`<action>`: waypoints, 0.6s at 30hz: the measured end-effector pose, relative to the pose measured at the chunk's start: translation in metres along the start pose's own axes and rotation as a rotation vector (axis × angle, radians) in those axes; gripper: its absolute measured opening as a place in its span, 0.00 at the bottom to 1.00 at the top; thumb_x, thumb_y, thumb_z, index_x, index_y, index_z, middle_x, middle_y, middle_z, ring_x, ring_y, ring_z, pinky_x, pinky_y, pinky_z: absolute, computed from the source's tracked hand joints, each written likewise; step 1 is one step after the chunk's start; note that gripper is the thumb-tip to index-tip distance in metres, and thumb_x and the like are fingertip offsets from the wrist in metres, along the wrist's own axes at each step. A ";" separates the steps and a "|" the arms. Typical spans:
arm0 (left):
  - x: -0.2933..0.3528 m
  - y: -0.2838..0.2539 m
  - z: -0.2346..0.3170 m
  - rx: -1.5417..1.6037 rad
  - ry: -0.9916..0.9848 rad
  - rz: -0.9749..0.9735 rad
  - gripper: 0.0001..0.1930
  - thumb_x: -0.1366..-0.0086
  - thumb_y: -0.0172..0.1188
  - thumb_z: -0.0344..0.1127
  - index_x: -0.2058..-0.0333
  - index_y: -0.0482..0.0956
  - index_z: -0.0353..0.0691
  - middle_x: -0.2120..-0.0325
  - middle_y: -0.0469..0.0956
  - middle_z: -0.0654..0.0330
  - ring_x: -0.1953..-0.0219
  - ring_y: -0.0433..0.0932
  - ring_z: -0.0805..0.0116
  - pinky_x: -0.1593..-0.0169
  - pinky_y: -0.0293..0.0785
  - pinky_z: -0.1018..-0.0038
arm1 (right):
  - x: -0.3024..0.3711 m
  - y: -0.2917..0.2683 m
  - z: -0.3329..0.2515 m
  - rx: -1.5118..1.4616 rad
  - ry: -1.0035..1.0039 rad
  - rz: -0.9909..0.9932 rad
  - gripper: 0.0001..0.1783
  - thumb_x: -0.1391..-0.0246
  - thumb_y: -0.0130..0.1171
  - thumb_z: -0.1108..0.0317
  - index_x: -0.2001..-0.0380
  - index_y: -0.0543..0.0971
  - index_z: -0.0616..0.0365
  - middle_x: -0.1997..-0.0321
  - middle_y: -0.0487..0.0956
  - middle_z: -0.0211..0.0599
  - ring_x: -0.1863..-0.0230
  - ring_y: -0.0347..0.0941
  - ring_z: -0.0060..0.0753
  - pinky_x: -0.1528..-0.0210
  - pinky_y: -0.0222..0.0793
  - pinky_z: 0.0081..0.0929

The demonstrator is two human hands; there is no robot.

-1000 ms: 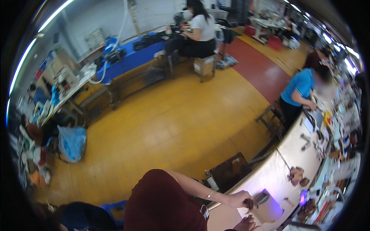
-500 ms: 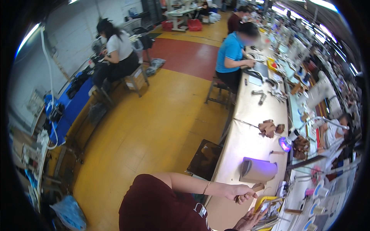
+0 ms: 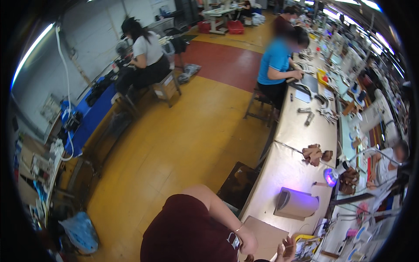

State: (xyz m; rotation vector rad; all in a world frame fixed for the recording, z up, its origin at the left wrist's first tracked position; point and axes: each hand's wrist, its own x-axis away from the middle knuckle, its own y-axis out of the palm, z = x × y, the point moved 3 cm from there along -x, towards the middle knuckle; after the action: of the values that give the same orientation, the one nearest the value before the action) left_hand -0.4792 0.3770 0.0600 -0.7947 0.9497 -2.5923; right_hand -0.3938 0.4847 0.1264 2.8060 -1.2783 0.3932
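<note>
Low in the view, my left hand [image 3: 249,243], with a thin bracelet at its wrist, is closed and points down over a tan flat board [image 3: 267,230]. A small brown piece [image 3: 249,258] shows under its fingers at the lower edge; most of it is cut off. My right hand [image 3: 286,250] is to the right, palm partly turned up, with its fingers apart and nothing visible in them. Beside it stands a yellow tray [image 3: 303,237] with small tools and bits inside. A curved grey-brown block [image 3: 298,202] rests on the bench beyond the board.
A lit lamp [image 3: 330,176] hangs by the long bench [image 3: 301,135]. Brown cut pieces [image 3: 315,154] lie farther along it. A co-worker in a blue shirt [image 3: 274,63] sits at the bench; another person [image 3: 146,52] sits at far left. A dark stool [image 3: 238,185] stands beside the bench.
My left hand has drawn back and down toward me, away from the tray. My right hand has lifted off the tray, fingers spreading. The view has shifted, so the scene sits farther right.
</note>
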 end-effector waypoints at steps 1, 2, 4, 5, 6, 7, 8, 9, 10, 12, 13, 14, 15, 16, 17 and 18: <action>-0.009 -0.003 0.002 -0.015 0.047 0.099 0.16 0.42 0.47 0.37 0.66 0.79 0.30 0.73 0.78 0.42 0.73 0.76 0.48 0.67 0.73 0.58 | -0.005 0.006 -0.001 0.034 0.000 -0.038 0.62 0.65 0.66 0.33 0.34 0.52 0.55 0.39 0.64 0.48 0.46 0.65 0.37 0.42 0.60 0.36; -0.020 -0.009 0.005 -0.032 0.124 0.189 0.17 0.42 0.47 0.37 0.65 0.79 0.30 0.75 0.78 0.43 0.75 0.76 0.50 0.69 0.73 0.59 | -0.009 0.011 -0.002 0.040 -0.006 -0.048 0.62 0.66 0.66 0.33 0.34 0.52 0.56 0.39 0.64 0.48 0.46 0.65 0.38 0.42 0.60 0.36; -0.027 -0.021 0.006 0.067 0.297 0.376 0.16 0.41 0.47 0.38 0.65 0.79 0.31 0.75 0.78 0.46 0.77 0.75 0.53 0.72 0.72 0.59 | -0.012 0.018 0.000 0.040 -0.014 -0.054 0.62 0.66 0.66 0.33 0.34 0.52 0.56 0.39 0.64 0.48 0.46 0.65 0.38 0.42 0.60 0.36; -0.023 -0.028 0.006 0.188 0.393 0.474 0.16 0.40 0.48 0.38 0.65 0.79 0.32 0.75 0.79 0.47 0.77 0.76 0.53 0.73 0.71 0.58 | -0.013 0.019 0.001 0.028 -0.015 -0.039 0.63 0.66 0.66 0.33 0.34 0.52 0.56 0.39 0.64 0.48 0.46 0.65 0.38 0.42 0.60 0.36; -0.018 -0.040 0.000 0.365 0.355 0.545 0.15 0.39 0.48 0.39 0.66 0.79 0.33 0.75 0.79 0.49 0.77 0.76 0.55 0.73 0.71 0.59 | -0.012 0.018 0.003 0.015 -0.012 -0.019 0.63 0.67 0.66 0.32 0.34 0.52 0.56 0.39 0.64 0.48 0.46 0.65 0.38 0.42 0.60 0.36; -0.009 -0.052 -0.006 0.547 0.331 0.624 0.15 0.38 0.48 0.39 0.66 0.79 0.33 0.75 0.79 0.51 0.77 0.76 0.57 0.74 0.71 0.59 | -0.011 0.015 0.005 -0.001 -0.010 0.007 0.63 0.67 0.67 0.32 0.34 0.52 0.56 0.39 0.64 0.48 0.46 0.65 0.38 0.42 0.60 0.36; 0.000 -0.065 -0.021 0.786 0.166 0.666 0.16 0.37 0.47 0.40 0.66 0.79 0.34 0.75 0.79 0.53 0.77 0.76 0.60 0.74 0.71 0.61 | -0.010 0.012 0.008 -0.019 -0.006 0.037 0.63 0.67 0.67 0.32 0.34 0.52 0.56 0.39 0.64 0.48 0.46 0.65 0.39 0.42 0.60 0.36; 0.015 -0.073 -0.033 1.032 0.125 0.729 0.18 0.35 0.45 0.42 0.67 0.79 0.34 0.76 0.79 0.55 0.77 0.75 0.63 0.73 0.71 0.64 | -0.007 0.005 0.010 -0.034 -0.003 0.072 0.63 0.67 0.67 0.32 0.34 0.52 0.57 0.39 0.64 0.48 0.46 0.65 0.39 0.42 0.60 0.37; 0.027 -0.077 -0.047 1.220 -0.041 0.723 0.20 0.33 0.44 0.44 0.67 0.80 0.35 0.76 0.78 0.58 0.77 0.75 0.66 0.72 0.71 0.66 | -0.005 0.002 0.014 -0.053 0.005 0.103 0.63 0.68 0.67 0.32 0.34 0.52 0.57 0.39 0.64 0.48 0.46 0.65 0.39 0.42 0.60 0.37; 0.049 -0.074 -0.063 1.309 -0.137 0.828 0.24 0.30 0.41 0.50 0.68 0.80 0.37 0.78 0.76 0.61 0.78 0.72 0.72 0.71 0.70 0.73 | -0.001 -0.005 0.020 -0.082 0.012 0.155 0.64 0.68 0.67 0.32 0.34 0.53 0.57 0.39 0.64 0.48 0.45 0.65 0.39 0.42 0.60 0.37; 0.058 -0.072 -0.069 1.198 -0.191 0.907 0.26 0.30 0.40 0.52 0.69 0.81 0.38 0.79 0.75 0.63 0.79 0.71 0.75 0.72 0.69 0.76 | 0.002 -0.008 0.023 -0.098 0.017 0.180 0.64 0.68 0.67 0.32 0.34 0.53 0.57 0.39 0.64 0.48 0.45 0.65 0.39 0.42 0.60 0.37; 0.062 -0.068 -0.074 1.092 -0.283 0.976 0.28 0.30 0.39 0.54 0.69 0.81 0.38 0.80 0.74 0.64 0.80 0.69 0.77 0.72 0.67 0.79 | 0.005 -0.008 0.027 -0.114 0.025 0.199 0.64 0.68 0.67 0.31 0.34 0.53 0.57 0.39 0.64 0.48 0.45 0.65 0.40 0.42 0.60 0.37; 0.060 -0.065 -0.074 1.101 -0.244 1.052 0.27 0.30 0.39 0.55 0.67 0.80 0.38 0.81 0.73 0.65 0.80 0.68 0.78 0.73 0.66 0.80 | 0.007 -0.008 0.030 -0.121 0.030 0.217 0.64 0.69 0.67 0.31 0.34 0.53 0.58 0.39 0.64 0.48 0.45 0.65 0.40 0.42 0.60 0.37; 0.055 -0.061 -0.071 1.117 -0.245 1.120 0.27 0.30 0.39 0.55 0.66 0.80 0.38 0.81 0.72 0.66 0.81 0.66 0.78 0.74 0.65 0.80 | 0.009 -0.008 0.033 -0.135 0.034 0.229 0.64 0.69 0.67 0.31 0.34 0.53 0.58 0.40 0.64 0.49 0.45 0.66 0.40 0.42 0.60 0.37; 0.051 -0.057 -0.070 1.149 -0.269 1.166 0.27 0.30 0.39 0.56 0.64 0.80 0.39 0.82 0.71 0.67 0.81 0.65 0.79 0.75 0.63 0.81 | 0.011 -0.006 0.035 -0.150 0.039 0.243 0.65 0.69 0.67 0.31 0.35 0.53 0.58 0.40 0.65 0.49 0.45 0.66 0.40 0.42 0.60 0.37; 0.047 -0.056 -0.070 1.294 -0.221 1.175 0.27 0.29 0.39 0.56 0.62 0.78 0.38 0.82 0.70 0.66 0.80 0.66 0.78 0.74 0.64 0.79 | 0.011 -0.004 0.038 -0.161 0.042 0.259 0.65 0.69 0.67 0.31 0.35 0.53 0.58 0.40 0.65 0.49 0.45 0.66 0.40 0.42 0.61 0.38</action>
State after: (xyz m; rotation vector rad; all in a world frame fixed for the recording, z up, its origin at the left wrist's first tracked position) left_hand -0.5618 0.4354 0.0715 -0.0358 -0.3744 -1.4502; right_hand -0.3756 0.4739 0.0930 2.4956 -1.5913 0.3381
